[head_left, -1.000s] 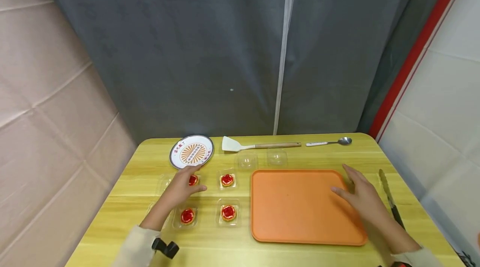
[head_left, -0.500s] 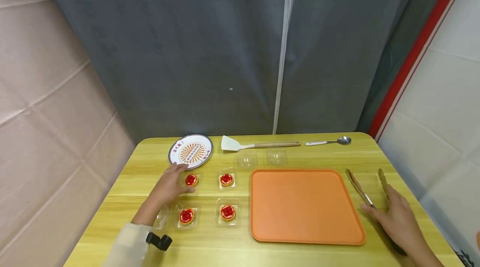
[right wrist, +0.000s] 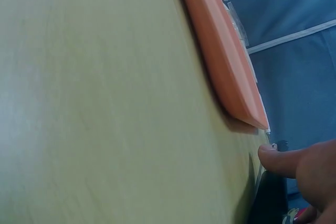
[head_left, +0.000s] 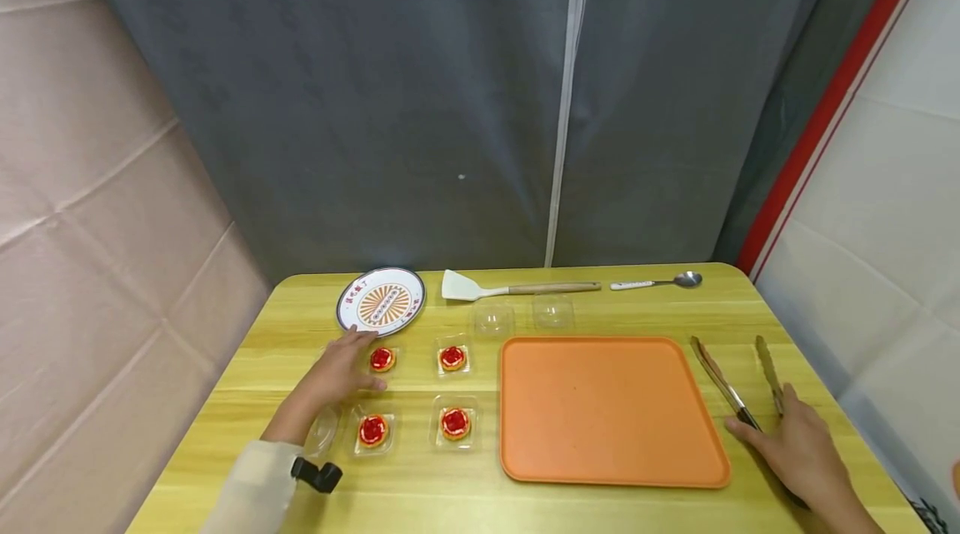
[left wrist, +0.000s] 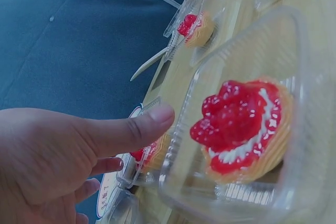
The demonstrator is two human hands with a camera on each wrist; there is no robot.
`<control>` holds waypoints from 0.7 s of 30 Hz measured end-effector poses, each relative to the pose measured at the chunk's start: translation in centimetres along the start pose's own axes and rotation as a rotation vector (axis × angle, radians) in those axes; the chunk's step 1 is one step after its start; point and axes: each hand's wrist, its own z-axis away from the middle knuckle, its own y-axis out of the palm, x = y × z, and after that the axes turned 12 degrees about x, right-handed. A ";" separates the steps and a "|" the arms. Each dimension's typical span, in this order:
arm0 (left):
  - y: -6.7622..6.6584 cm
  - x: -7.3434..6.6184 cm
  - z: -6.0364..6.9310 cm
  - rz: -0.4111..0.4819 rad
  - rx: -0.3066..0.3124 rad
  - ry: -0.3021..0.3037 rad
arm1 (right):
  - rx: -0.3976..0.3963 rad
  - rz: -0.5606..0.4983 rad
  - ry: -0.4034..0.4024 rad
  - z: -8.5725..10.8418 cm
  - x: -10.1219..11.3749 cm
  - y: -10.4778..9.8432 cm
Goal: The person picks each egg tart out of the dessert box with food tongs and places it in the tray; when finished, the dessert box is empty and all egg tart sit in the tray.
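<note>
The tongs (head_left: 728, 390) lie on the table (head_left: 420, 505), just right of the orange tray (head_left: 615, 413), with their two arms spread apart. The right hand (head_left: 806, 446) is at their black handle, thumb by one arm and fingers by the other. I cannot tell if it grips them. A second ago, this hand was over the tray's right side and hid one of the arms.

The left hand (head_left: 337, 373) is loose and holds nothing. It is beside the back left tart (head_left: 382, 360) and has moved a bit to the left, so more of that tart shows. All four red tarts sit in clear boxes, in the same spots as before.

Behind them is a white plate (head_left: 382, 302) with red writing, too small to read. A spatula (head_left: 521, 290) and a spoon (head_left: 637, 285) lie along the back.
</note>
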 end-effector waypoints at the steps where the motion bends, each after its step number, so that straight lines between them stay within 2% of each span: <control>1: 0.0 0.1 0.0 0.001 0.005 -0.002 | -0.002 0.009 0.005 0.0 0.0 0.0; 8: -0.1 0.4 -0.1 -0.006 0.012 0.007 | -0.048 0.072 0.021 -0.3 -0.1 -0.2; 12: -0.1 0.5 -0.2 -0.004 0.009 0.009 | -0.044 0.097 0.057 -0.5 0.3 -0.7; 17: -0.1 0.7 -0.4 -0.006 0.000 0.011 | -0.016 0.073 0.094 -0.8 0.5 -0.9; 21: -0.1 0.6 -0.5 -0.004 -0.002 0.006 | -0.029 0.061 0.062 -1.1 0.2 -1.0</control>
